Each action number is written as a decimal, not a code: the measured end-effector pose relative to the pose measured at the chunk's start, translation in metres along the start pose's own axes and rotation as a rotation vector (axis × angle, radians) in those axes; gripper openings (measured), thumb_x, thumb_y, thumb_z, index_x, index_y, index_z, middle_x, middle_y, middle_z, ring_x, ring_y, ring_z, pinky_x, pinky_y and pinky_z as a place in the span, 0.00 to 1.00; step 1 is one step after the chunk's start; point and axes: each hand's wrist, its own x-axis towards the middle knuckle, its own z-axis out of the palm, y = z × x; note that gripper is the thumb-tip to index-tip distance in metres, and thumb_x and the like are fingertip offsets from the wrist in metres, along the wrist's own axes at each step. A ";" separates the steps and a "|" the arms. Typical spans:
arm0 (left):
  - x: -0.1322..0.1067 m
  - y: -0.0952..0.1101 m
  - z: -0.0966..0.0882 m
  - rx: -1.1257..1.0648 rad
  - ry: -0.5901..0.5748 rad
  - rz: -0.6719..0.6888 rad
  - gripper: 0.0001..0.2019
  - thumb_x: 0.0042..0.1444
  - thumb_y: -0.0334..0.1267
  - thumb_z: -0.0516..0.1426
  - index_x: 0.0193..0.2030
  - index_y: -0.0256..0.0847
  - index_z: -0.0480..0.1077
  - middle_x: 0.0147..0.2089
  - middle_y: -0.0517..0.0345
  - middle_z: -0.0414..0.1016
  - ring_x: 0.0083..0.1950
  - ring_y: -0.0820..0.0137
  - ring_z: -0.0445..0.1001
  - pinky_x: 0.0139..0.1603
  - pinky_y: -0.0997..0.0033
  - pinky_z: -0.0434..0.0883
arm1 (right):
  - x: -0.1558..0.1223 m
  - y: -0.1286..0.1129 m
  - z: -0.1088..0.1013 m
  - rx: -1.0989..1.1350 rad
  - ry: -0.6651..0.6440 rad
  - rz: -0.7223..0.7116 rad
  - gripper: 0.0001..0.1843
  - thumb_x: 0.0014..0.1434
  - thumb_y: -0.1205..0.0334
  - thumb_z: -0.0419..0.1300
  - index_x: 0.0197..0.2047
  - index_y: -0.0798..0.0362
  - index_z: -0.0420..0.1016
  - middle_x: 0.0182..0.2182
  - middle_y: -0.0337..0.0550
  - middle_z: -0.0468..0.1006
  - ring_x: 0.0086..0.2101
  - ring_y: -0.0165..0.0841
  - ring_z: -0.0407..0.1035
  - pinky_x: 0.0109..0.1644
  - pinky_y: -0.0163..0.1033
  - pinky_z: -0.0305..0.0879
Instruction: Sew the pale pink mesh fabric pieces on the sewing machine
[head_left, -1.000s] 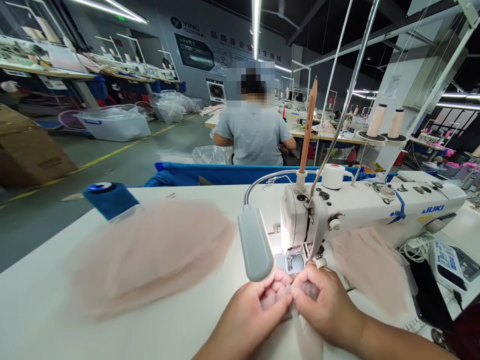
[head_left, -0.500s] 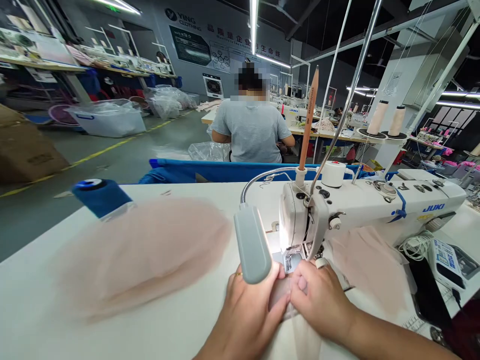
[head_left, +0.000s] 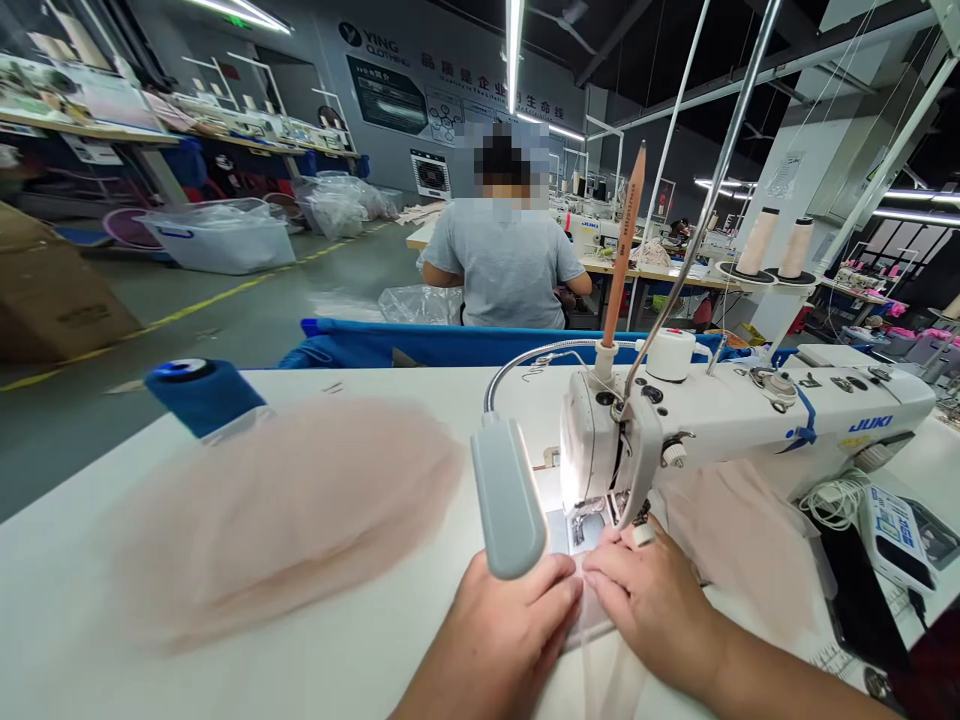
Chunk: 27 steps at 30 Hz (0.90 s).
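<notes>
Sheer pale pink fabric (head_left: 589, 628) lies under the front of a white sewing machine (head_left: 720, 400), just before the presser foot. My left hand (head_left: 514, 615) has its fingers bent together on the fabric's left side, their tips close to the needle plate (head_left: 581, 528). On the other side my right hand (head_left: 660, 610) pinches the fabric, its forefinger beside the presser foot. The two hands' fingertips nearly meet. A grey lamp head (head_left: 510, 500) hangs over the left hand and hides part of it. The fabric's lower end trails toward me.
More pink fabric (head_left: 300, 520) is spread at the left, near a blue thread cone (head_left: 206, 395). Right of the hands lie another pink piece (head_left: 739, 540) and a black phone (head_left: 859, 590). A pencil (head_left: 625, 245) stands upright on the machine. Ahead sits a person (head_left: 502, 260) in grey.
My left hand has rolled over the fabric, its thumb now out of sight. My right fingers have straightened from a tight curl and reach further forward by the presser foot.
</notes>
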 end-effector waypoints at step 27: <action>-0.020 0.003 -0.006 0.067 -0.233 -0.152 0.30 0.54 0.48 0.72 0.63 0.48 0.76 0.66 0.45 0.80 0.58 0.43 0.80 0.59 0.44 0.71 | 0.002 0.003 -0.029 -0.023 -0.134 -0.105 0.06 0.68 0.60 0.72 0.47 0.48 0.82 0.49 0.47 0.84 0.50 0.45 0.75 0.55 0.47 0.74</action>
